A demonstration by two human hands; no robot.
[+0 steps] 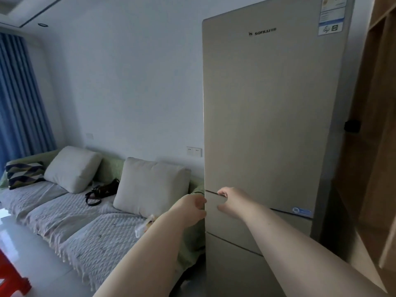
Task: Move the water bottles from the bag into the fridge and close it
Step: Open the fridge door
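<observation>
A tall beige fridge (pixel 270 116) stands at the right, and its upper door, middle compartment (pixel 240 224) and lower door all look closed. My right hand (pixel 232 201) has its fingers hooked into the seam under the upper door, thumb spread below. My left hand (pixel 191 205) curls around the fridge's left edge at the middle compartment. A crumpled clear plastic bag (pixel 144 225) lies on the sofa just left of my left forearm. I see no water bottles.
A sofa (pixel 90 228) with grey cushions, a patterned pillow and a dark camera (pixel 102 189) runs along the wall to the left. A wooden cabinet (pixel 377 146) stands right of the fridge. A red stool (pixel 12 277) sits at the bottom left on the glossy floor.
</observation>
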